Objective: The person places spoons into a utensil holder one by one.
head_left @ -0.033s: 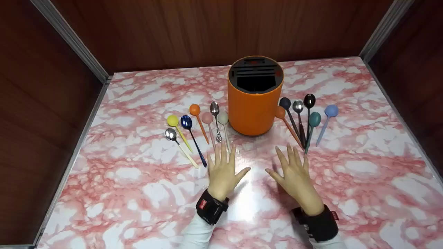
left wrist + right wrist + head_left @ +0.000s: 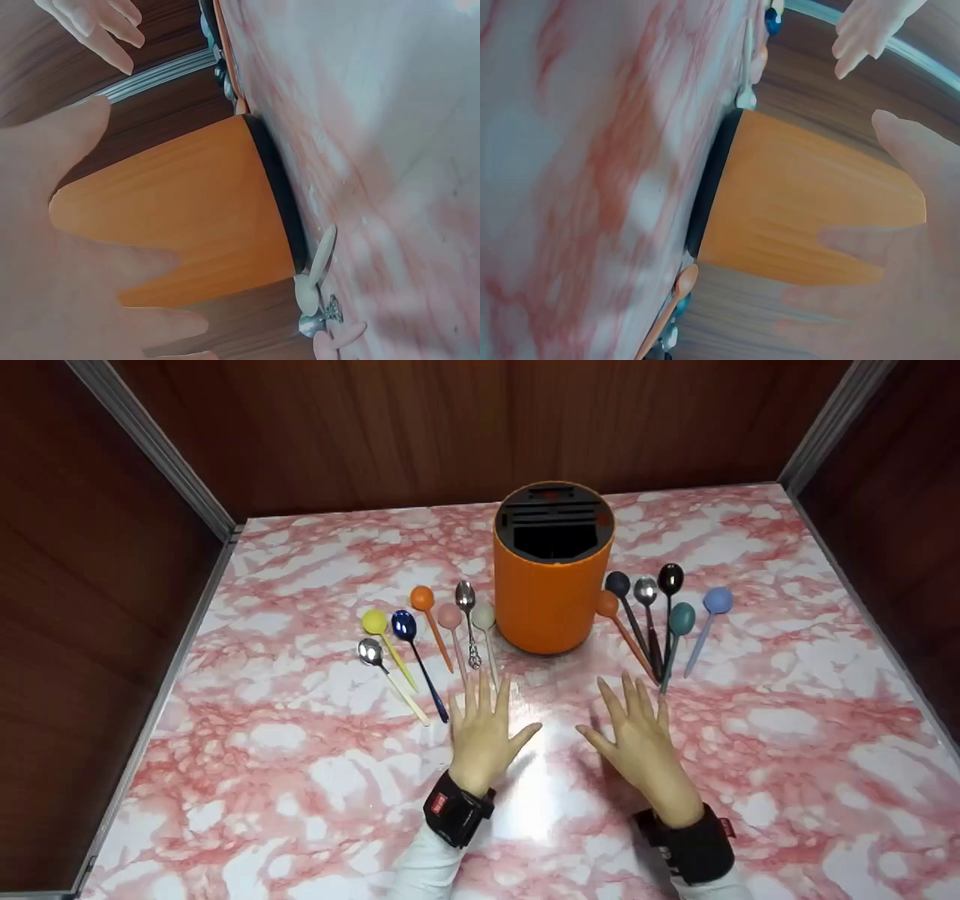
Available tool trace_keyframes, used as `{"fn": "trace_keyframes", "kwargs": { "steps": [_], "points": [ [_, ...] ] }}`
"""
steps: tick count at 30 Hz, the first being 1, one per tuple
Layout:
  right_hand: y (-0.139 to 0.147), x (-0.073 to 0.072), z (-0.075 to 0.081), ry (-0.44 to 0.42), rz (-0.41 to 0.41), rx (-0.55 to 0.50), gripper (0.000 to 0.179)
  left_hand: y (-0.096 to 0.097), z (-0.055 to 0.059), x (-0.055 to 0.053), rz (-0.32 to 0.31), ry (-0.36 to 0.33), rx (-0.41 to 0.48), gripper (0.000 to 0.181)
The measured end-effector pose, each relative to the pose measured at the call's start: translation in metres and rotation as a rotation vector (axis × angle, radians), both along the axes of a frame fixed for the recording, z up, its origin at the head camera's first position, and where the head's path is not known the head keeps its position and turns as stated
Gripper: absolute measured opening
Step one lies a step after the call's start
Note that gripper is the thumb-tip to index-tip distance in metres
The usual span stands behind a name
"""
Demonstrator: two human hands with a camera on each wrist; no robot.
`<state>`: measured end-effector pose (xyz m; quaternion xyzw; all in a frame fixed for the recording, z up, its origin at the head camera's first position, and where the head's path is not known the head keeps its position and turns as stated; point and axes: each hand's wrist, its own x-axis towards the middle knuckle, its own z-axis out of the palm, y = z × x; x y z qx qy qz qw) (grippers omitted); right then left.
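Observation:
Both hands are held palm down with fingers spread, and neither holds anything. My left hand (image 2: 480, 742) is nearest the handle ends of a pink spoon (image 2: 450, 616), a pale grey-green spoon (image 2: 484, 616) and a dark blue spoon (image 2: 405, 626). Its fingertips overlap some handles in the head view; contact cannot be told. Close to the fingertips of my right hand (image 2: 641, 746) are the handles of a brown-orange spoon (image 2: 622, 622) and a teal spoon (image 2: 681, 620). An orange cylindrical holder (image 2: 553, 604) with a slotted black top stands upright beyond the hands; both wrist views show its orange side (image 2: 195, 202).
Left of the holder also lie a yellow spoon (image 2: 374, 622), an orange spoon (image 2: 423, 598), a white-handled spoon (image 2: 370, 651) and an ornate metal spoon (image 2: 466, 597). Several more, including a light blue spoon (image 2: 718, 601), lie right. Wood-grain panels (image 2: 450, 427) enclose the marbled table (image 2: 300, 810).

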<state>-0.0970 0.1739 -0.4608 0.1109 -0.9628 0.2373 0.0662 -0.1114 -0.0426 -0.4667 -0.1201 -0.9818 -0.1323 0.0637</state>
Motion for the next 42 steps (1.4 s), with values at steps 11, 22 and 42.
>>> {"fn": "trace_keyframes", "kwargs": {
  "steps": [11, 22, 42],
  "points": [
    [0.015, 0.005, 0.005, 0.256, 0.061, -0.084, 0.037, -0.014, 0.006, 0.002, -0.142, 0.149, 0.195, 0.041],
    [0.028, 0.007, 0.009, 0.328, 0.060, -0.251, 0.025, -0.023, 0.007, -0.001, -0.171, 0.225, 0.496, 0.023],
    [0.059, -0.013, 0.027, 0.028, -0.025, -0.371, 0.024, -0.031, 0.002, 0.000, -0.211, 0.035, 0.830, 0.013]
  ]
}}
